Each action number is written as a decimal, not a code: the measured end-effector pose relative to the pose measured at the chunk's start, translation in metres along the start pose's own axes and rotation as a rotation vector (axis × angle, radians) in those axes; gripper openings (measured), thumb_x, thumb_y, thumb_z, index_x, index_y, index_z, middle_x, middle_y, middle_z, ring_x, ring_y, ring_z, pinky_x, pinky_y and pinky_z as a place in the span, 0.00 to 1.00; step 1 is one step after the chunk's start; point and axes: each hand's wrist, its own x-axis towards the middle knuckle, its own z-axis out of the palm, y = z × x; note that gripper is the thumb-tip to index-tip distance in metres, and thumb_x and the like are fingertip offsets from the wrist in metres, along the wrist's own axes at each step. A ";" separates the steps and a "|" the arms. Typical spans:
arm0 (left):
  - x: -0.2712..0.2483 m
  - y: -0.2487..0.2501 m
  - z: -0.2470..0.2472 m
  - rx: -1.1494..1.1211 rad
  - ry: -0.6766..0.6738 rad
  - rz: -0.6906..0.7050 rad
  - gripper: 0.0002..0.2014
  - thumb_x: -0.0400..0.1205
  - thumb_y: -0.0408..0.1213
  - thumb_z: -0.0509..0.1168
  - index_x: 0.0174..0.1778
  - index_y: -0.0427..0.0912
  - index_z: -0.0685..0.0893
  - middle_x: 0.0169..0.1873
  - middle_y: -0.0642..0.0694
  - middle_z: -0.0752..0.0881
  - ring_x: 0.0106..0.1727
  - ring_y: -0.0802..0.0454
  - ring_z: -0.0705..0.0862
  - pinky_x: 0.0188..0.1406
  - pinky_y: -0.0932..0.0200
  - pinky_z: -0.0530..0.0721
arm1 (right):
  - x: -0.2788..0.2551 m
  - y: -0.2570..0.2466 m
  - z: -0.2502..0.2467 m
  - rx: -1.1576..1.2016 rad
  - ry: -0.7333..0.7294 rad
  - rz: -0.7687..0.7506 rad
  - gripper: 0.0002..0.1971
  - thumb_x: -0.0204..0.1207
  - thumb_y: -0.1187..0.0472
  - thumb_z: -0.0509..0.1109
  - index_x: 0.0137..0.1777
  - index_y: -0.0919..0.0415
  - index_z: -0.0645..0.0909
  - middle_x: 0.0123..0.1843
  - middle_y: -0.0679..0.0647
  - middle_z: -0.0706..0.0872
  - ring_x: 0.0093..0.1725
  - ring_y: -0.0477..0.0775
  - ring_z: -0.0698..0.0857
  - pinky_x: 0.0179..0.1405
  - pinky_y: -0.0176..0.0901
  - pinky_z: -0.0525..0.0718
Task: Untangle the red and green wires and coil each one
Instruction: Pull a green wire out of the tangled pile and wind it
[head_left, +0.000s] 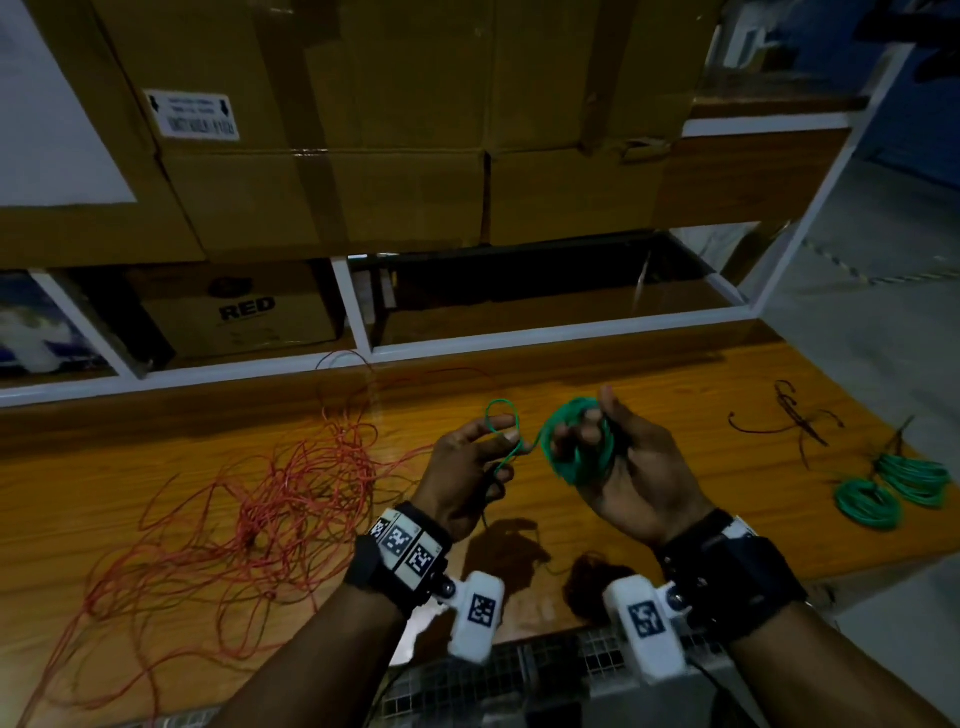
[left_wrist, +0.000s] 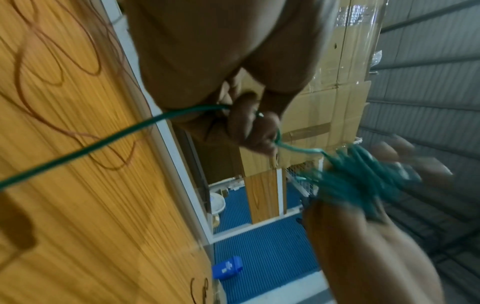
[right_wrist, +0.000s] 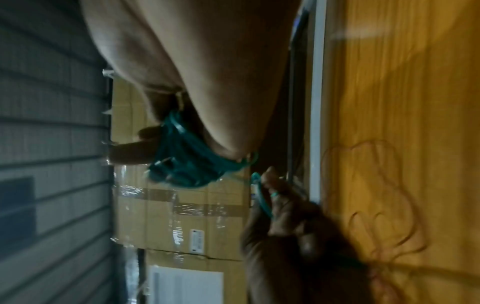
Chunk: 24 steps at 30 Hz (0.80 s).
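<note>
Woodgrain table (head_left: 649, 395): both hands pinch thin green wire (head_left: 579, 441) (partly coiled).

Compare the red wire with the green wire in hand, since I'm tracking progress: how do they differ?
The red wire sprawls loose on the table; the green wire is mostly coiled. Red lies untouched; green is held by the right hand and pinched by the left hand. Both are thin.
</note>
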 end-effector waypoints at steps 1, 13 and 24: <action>0.001 -0.002 0.003 -0.017 -0.014 0.005 0.09 0.87 0.31 0.67 0.63 0.38 0.83 0.39 0.41 0.88 0.24 0.51 0.72 0.23 0.58 0.65 | 0.007 0.000 0.009 0.053 -0.002 -0.094 0.21 0.86 0.50 0.62 0.41 0.63 0.86 0.42 0.58 0.89 0.52 0.58 0.91 0.55 0.47 0.90; 0.001 0.006 -0.009 -0.014 -0.116 -0.070 0.33 0.81 0.73 0.60 0.56 0.43 0.85 0.38 0.37 0.86 0.26 0.49 0.70 0.29 0.54 0.53 | 0.038 0.010 0.006 -0.861 0.338 -0.355 0.18 0.91 0.52 0.59 0.56 0.64 0.86 0.56 0.54 0.94 0.61 0.51 0.90 0.61 0.50 0.82; 0.016 0.025 -0.002 0.347 0.116 -0.057 0.34 0.75 0.65 0.73 0.57 0.34 0.89 0.24 0.45 0.81 0.21 0.50 0.60 0.24 0.58 0.56 | 0.030 0.005 0.015 -0.773 0.174 -0.292 0.19 0.91 0.53 0.59 0.61 0.70 0.83 0.60 0.61 0.93 0.66 0.59 0.88 0.68 0.59 0.83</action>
